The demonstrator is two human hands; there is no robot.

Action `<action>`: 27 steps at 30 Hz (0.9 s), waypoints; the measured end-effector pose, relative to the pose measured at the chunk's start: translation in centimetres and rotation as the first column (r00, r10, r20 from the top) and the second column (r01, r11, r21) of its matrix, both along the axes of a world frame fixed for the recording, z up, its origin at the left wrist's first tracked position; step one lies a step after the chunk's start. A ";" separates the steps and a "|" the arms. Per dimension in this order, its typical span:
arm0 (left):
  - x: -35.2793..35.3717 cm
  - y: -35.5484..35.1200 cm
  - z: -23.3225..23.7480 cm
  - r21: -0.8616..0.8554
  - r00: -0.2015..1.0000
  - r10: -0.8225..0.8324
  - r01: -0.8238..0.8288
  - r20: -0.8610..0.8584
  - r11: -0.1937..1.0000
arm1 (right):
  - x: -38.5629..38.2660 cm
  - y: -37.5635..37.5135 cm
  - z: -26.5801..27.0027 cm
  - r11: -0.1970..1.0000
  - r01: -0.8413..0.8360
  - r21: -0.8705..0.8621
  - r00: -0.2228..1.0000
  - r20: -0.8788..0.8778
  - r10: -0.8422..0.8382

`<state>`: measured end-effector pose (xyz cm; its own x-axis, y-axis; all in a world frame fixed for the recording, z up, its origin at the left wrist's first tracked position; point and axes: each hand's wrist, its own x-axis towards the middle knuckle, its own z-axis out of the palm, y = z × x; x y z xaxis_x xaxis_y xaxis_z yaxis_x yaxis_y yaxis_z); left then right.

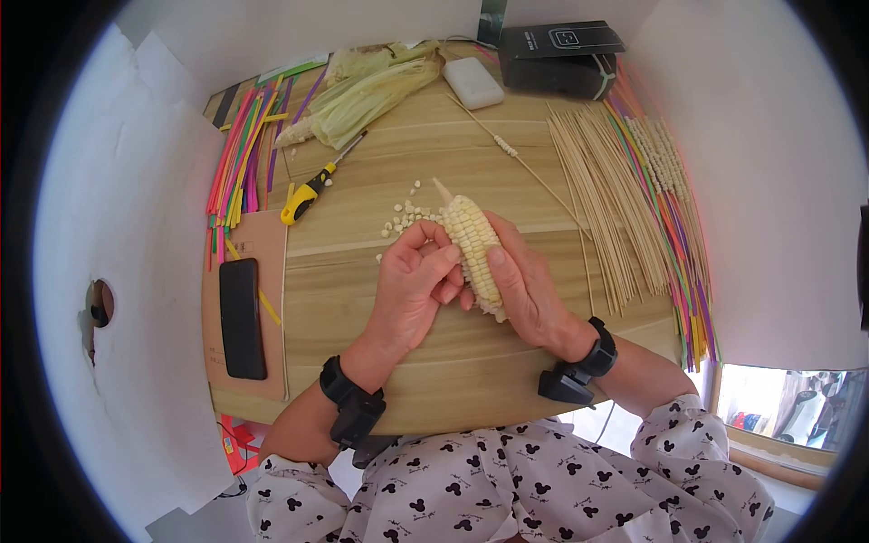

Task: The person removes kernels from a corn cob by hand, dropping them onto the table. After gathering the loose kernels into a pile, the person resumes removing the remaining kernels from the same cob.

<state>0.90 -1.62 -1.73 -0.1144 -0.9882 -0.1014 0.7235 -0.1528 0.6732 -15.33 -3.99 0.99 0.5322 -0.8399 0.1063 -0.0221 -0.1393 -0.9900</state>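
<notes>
A pale corn cob (472, 246) is held upright over the middle of the table, its thin tip pointing away from me. My right hand (528, 282) wraps round its right side, the thumb lying along the kernels. On the left side, my left hand (419, 282) has its fingers curled in, thumb and fingertips pressed against the cob's edge; whether a kernel is between them I cannot make out. Loose corn kernels (409, 217) lie scattered on the wood just beyond my left hand.
Corn husks (385, 95) and a yellow-black screwdriver (312, 195) lie at the back left. A black phone (240, 317) rests on a brown notebook (272, 353). Wooden sticks (606, 199) and coloured strips (692, 317) spread along the right. A white device (473, 83) and black box (561, 68) stand behind.
</notes>
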 end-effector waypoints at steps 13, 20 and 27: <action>0.2 0.1 0.1 0.040 0.999 0.008 -0.007 -0.031 0.999 | 0.1 0.0 0.1 0.999 -0.016 0.052 1.000 0.013 0.015; 0.1 -0.1 0.0 0.064 1.000 0.023 -0.023 0.004 0.998 | 0.1 -0.3 -0.1 0.990 0.012 0.138 1.000 0.024 -0.015; 0.9 -0.7 -0.3 0.051 0.994 0.079 -0.083 0.074 0.995 | -0.1 -1.3 -1.7 0.980 0.153 0.130 0.987 0.023 -0.158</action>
